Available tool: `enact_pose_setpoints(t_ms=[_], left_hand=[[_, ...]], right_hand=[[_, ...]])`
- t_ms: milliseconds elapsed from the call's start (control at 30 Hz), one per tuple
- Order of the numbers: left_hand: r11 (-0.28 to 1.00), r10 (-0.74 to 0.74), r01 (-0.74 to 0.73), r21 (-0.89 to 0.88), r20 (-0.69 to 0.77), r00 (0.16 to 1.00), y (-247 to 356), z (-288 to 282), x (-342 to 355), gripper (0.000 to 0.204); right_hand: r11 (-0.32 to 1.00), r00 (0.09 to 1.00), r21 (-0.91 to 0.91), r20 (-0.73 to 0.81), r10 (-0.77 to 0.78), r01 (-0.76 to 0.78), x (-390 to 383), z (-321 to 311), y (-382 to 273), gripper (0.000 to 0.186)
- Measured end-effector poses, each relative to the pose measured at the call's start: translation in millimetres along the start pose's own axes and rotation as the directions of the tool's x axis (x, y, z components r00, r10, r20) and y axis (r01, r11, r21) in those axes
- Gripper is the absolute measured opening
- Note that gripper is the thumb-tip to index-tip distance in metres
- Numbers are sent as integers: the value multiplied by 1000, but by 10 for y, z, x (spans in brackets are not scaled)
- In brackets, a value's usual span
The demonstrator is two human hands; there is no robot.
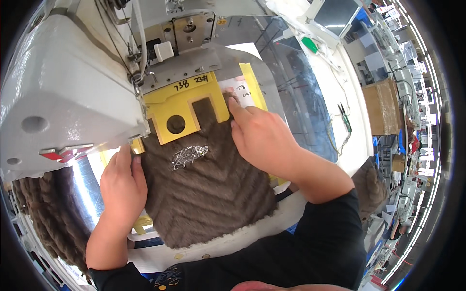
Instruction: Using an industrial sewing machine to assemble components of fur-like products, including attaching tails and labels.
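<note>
A brown fur piece point(208, 194) with chevron ridges lies under a sewing machine head point(73, 97). A yellow template point(165, 109) with a round hole and a notch rests on its far part. A patch of shiny silver strands point(190, 156) shows on the fur below the template. At the fur's left edge, my left hand point(121, 182) lies with fingers stretched out beside a small brass-coloured part point(138, 145). My right hand point(264, 138) presses on the fur's right edge beside the template, its index finger extended and thumb apart; the other fingertips are partly hidden.
The machine needle area point(141, 87) is close to the template's left corner. Snips with green handles point(344, 119) and a green-handled tool point(309, 45) lie on the white table edge point(357, 106). Brown fur point(46, 208) hangs at left; a cardboard box point(381, 106) stands at right.
</note>
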State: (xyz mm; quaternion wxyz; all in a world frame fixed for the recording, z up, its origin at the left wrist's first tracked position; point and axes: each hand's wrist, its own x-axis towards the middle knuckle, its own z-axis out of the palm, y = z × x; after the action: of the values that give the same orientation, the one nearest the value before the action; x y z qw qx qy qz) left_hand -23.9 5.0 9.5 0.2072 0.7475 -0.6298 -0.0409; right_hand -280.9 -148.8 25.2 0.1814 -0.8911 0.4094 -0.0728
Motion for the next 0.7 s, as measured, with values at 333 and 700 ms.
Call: enact_pose_setpoints(t_ms=[333, 700], left_hand=[[1000, 12, -11, 23, -29, 999, -11, 27, -36, 34], [999, -34, 33, 37, 19, 999, -124, 67, -78, 40]], right_hand=[[1000, 1000, -6, -8, -26, 26, -11, -2, 1, 41], [997, 994, 3, -71, -79, 80, 43, 3, -54, 35]])
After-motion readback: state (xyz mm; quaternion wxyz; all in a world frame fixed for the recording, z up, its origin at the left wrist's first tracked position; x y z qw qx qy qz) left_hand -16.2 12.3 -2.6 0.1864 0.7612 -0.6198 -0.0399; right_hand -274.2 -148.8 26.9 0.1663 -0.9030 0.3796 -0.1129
